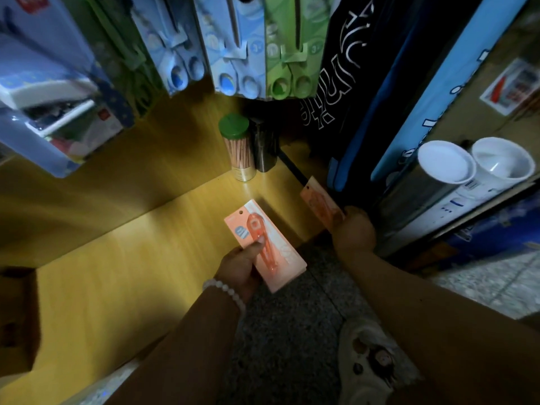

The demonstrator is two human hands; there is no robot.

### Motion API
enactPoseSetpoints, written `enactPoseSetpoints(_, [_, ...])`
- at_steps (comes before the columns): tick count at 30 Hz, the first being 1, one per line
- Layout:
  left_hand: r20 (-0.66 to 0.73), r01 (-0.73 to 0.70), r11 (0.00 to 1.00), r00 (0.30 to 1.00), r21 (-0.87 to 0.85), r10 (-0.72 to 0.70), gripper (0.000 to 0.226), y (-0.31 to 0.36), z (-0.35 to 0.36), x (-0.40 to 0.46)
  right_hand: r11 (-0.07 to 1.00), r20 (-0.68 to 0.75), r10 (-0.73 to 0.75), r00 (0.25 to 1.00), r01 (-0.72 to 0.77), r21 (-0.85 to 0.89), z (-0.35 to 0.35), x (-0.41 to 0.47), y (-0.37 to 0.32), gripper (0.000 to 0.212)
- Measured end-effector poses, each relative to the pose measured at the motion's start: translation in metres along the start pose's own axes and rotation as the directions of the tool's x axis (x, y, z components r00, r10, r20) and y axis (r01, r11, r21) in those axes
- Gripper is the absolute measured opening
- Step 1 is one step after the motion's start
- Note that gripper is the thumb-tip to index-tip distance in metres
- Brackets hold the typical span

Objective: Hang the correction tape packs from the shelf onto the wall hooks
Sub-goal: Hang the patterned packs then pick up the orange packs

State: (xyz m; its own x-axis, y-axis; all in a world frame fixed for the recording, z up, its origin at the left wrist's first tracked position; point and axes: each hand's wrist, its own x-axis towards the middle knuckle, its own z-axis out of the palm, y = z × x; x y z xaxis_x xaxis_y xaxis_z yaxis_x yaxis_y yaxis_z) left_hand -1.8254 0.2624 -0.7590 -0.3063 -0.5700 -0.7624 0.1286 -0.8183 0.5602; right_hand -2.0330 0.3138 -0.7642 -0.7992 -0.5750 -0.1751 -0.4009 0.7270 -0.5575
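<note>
Nearest the camera, a pale shoe (371, 361) stands on the speckled floor (292, 331) between the person's two forearms. The left wrist wears a white bead bracelet (226, 290). The left hand (239, 268) holds a small stack of orange correction tape packs (270, 249) by its lower edge, the thumb pressed on the top pack's face; the stack hangs over the near right corner of the wooden shelf (131, 258), partly above the floor. The right hand (355, 230) is just past that corner, at the shelf's right edge, its grip closed on the lower end of a single orange correction tape pack (320, 201) that tilts up and away from the hand. Whether this pack rests on the shelf cannot be told.

Farther back, near the shelf's far right corner, a clear tube of pencils with a green lid (238, 147) stands upright, with a dark container (264, 147) touching it on the right. To the right, two white-capped tubes (473, 165) lie side by side on another rack. Above the shelf's far edge hang blue and green scissor packs (251, 51), and a stapler pack (55, 92) hangs at the far left.
</note>
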Motion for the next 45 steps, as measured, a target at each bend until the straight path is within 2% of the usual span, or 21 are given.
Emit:
enactPoseSetpoints(4, [0.014, 0.004, 1.000, 1.000, -0.013, -0.003, 0.022, -0.004, -0.002, 0.005, 0.979, 0.037, 0.019, 0.999, -0.011, -0.202, 0.008, 0.007, 0.004, 0.028])
enactPoseSetpoints(10, [0.009, 0.008, 1.000, 1.000, -0.019, -0.008, 0.024, -0.005, -0.009, 0.007, 0.964, 0.096, 0.097, 0.991, -0.070, -0.256, 0.009, 0.014, 0.004, 0.019])
enactPoseSetpoints(17, [-0.101, -0.008, 1.000, 0.995, 0.012, 0.010, 0.019, 0.004, -0.019, -0.004, 0.999, 0.248, 0.024, 0.969, -0.034, 0.037, 0.003, -0.008, -0.022, 0.023])
enactPoseSetpoints(20, [-0.186, -0.064, 0.996, 0.980, 0.060, 0.074, 0.021, 0.009, -0.023, -0.016, 0.955, 0.318, 0.021, 0.948, -0.113, 0.273, -0.008, -0.027, -0.044, 0.023])
enactPoseSetpoints(24, [-0.250, -0.145, 0.974, 0.950, 0.173, 0.186, 0.056, 0.019, -0.037, -0.029, 0.857, 0.457, -0.016, 0.889, -0.224, 0.465, -0.026, -0.051, -0.074, 0.020])
enactPoseSetpoints(26, [-0.244, -0.171, 0.966, 0.945, 0.194, 0.216, 0.043, 0.023, -0.038, -0.042, 0.821, 0.522, -0.009, 0.853, -0.291, 0.490, -0.035, -0.064, -0.086, 0.004])
enactPoseSetpoints(29, [-0.233, -0.223, 0.963, 0.939, 0.151, 0.254, 0.024, 0.030, -0.030, -0.070, 0.798, 0.595, -0.034, 0.803, -0.336, 0.499, -0.050, -0.083, -0.098, 0.014])
enactPoseSetpoints(33, [-0.164, -0.275, 0.961, 0.948, 0.010, 0.273, 0.038, 0.036, -0.026, -0.100, 0.859, 0.617, -0.105, 0.780, -0.241, 0.451, -0.074, -0.111, -0.105, 0.022])
enactPoseSetpoints(35, [-0.130, -0.282, 0.958, 0.953, -0.044, 0.275, 0.035, 0.040, -0.023, -0.115, 0.880, 0.596, -0.149, 0.789, -0.169, 0.444, -0.084, -0.121, -0.106, 0.025])
enactPoseSetpoints(40, [-0.031, -0.343, 0.930, 0.939, -0.129, 0.342, 0.044, 0.046, -0.015, -0.151, 0.867, 0.546, -0.174, 0.819, -0.135, 0.479, -0.110, -0.143, -0.111, 0.019])
enactPoseSetpoints(45, [0.034, -0.374, 0.915, 0.923, -0.152, 0.383, 0.046, 0.050, -0.007, -0.184, 0.841, 0.522, -0.261, 0.812, -0.073, 0.535, -0.134, -0.164, -0.118, 0.004])
